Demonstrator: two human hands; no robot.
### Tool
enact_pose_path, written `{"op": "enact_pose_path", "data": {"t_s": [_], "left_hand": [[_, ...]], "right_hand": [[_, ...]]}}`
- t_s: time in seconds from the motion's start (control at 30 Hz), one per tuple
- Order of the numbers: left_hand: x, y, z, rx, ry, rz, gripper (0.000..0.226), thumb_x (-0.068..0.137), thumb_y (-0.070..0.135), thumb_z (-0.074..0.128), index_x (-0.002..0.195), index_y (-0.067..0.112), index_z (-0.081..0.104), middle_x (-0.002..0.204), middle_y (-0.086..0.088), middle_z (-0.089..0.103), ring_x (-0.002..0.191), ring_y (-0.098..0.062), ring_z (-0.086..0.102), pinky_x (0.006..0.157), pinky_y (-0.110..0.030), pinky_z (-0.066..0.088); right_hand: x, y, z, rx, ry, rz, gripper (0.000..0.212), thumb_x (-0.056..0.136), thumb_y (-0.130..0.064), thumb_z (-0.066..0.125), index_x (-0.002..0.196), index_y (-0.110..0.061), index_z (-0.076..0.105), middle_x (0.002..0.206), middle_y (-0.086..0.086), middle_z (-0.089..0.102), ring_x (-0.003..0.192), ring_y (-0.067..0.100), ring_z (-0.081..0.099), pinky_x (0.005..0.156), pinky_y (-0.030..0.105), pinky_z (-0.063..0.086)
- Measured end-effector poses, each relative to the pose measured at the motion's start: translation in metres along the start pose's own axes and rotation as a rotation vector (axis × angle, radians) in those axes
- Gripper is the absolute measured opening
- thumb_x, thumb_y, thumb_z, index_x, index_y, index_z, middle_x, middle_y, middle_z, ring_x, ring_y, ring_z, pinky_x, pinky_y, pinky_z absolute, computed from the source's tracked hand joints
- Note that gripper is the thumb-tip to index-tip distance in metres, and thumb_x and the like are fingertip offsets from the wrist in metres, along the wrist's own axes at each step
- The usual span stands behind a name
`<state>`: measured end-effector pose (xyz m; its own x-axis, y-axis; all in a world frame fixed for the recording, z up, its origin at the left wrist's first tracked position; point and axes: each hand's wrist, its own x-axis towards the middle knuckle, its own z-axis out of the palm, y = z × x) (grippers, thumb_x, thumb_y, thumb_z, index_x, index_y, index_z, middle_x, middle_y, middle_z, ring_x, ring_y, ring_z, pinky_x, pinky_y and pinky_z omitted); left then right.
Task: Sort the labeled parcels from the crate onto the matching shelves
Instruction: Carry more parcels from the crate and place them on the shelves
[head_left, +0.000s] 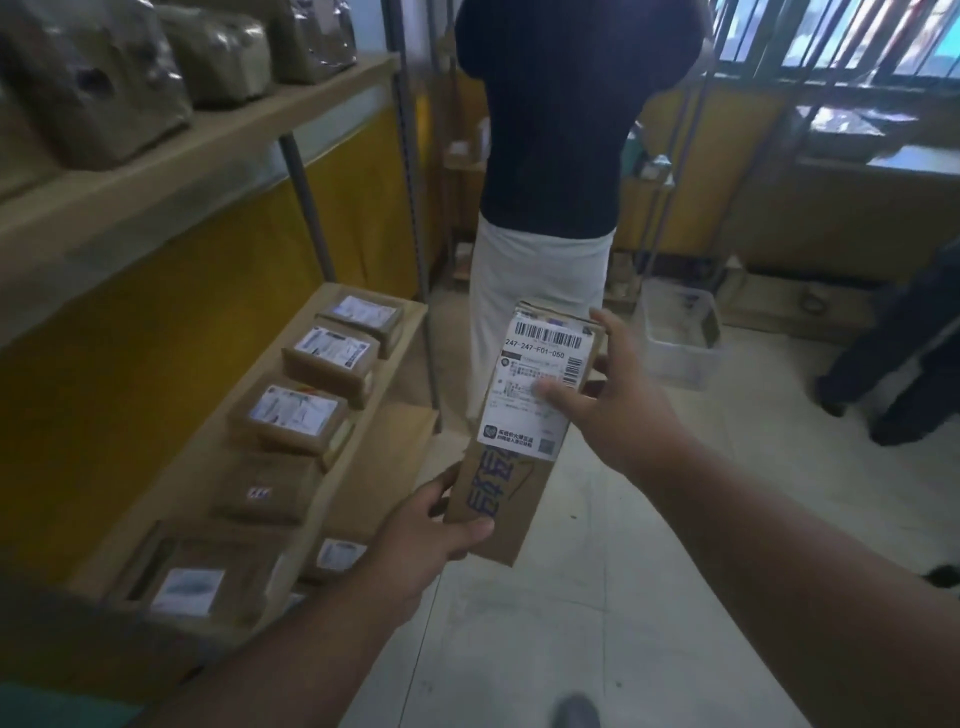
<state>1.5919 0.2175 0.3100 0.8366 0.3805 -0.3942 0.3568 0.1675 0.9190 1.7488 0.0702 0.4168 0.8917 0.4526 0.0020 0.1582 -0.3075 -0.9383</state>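
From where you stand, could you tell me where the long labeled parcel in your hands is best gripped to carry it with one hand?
Probably around the middle of the long parcel, coming from its right side, fingers wrapping the narrow width. It is a long, slim box, so the two hands' end grips, left hand low and right hand high, would let it tip if either released.

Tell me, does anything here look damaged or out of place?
One thing: the brown wrapped bundle on the upper left shelf has a dark hole or dent in its side. Otherwise, the left hand and right hand hold a long labelled parcel, which looks intact.
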Motion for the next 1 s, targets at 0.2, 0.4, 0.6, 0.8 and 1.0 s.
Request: {"op": "enact_pose_path", "data": {"t_s": [0.2, 0.4, 0.6, 0.8, 1.0], "left_hand": [[0.109, 0.029, 0.022, -0.129, 0.213, 0.047, 0.061, 0.076, 0.009, 0.083, 0.123, 0.042, 0.063, 0.115, 0.005, 0.074, 0.106, -0.019, 0.069, 0.078, -0.035, 0.056], [0.174, 0.069, 0.035, -0.209, 0.364, 0.001, 0.065, 0.067, 0.034, 0.086, 0.128, 0.043, 0.063, 0.118, 0.006, 0.072, 0.108, -0.018, 0.069, 0.084, -0.037, 0.058], [0.232, 0.09, 0.012, -0.308, 0.488, -0.02, 0.044, 0.084, 0.022, 0.078, 0.124, 0.036, 0.066, 0.111, 0.004, 0.075, 0.103, -0.019, 0.07, 0.078, -0.033, 0.055], [0.307, 0.104, -0.023, -0.403, 0.497, -0.05, 0.042, 0.087, 0.017, 0.075, 0.123, 0.035, 0.065, 0.112, 0.006, 0.075, 0.101, -0.016, 0.072, 0.075, -0.03, 0.055], [0.374, 0.127, -0.031, -0.574, 0.551, -0.096, 0.027, 0.09, 0.018, 0.073, 0.115, 0.028, 0.069, 0.101, 0.009, 0.077, 0.093, -0.015, 0.071, 0.072, -0.029, 0.056]], "right_hand": [[0.14, 0.009, -0.008, -0.002, -0.155, -0.089, 0.089, 0.082, -0.025, 0.08, 0.15, -0.04, 0.025, 0.123, -0.009, 0.065, 0.106, 0.009, 0.066, 0.09, 0.043, 0.059], [0.265, -0.005, 0.005, -0.06, -0.341, -0.143, 0.084, 0.082, -0.03, 0.08, 0.148, -0.038, 0.029, 0.12, -0.006, 0.067, 0.108, 0.015, 0.067, 0.089, 0.049, 0.058], [0.366, -0.008, 0.074, -0.07, -0.487, -0.217, 0.1, 0.07, -0.049, 0.083, 0.151, -0.04, 0.024, 0.125, -0.013, 0.067, 0.116, 0.012, 0.062, 0.091, 0.051, 0.056], [0.451, -0.003, 0.13, -0.115, -0.589, -0.239, 0.082, 0.084, -0.031, 0.078, 0.147, -0.045, 0.026, 0.125, -0.014, 0.067, 0.113, 0.011, 0.064, 0.088, 0.052, 0.058], [0.514, -0.003, 0.171, -0.277, -0.757, -0.269, 0.055, 0.094, -0.024, 0.067, 0.142, -0.036, 0.044, 0.125, -0.014, 0.067, 0.112, 0.01, 0.065, 0.092, 0.046, 0.057]]}}
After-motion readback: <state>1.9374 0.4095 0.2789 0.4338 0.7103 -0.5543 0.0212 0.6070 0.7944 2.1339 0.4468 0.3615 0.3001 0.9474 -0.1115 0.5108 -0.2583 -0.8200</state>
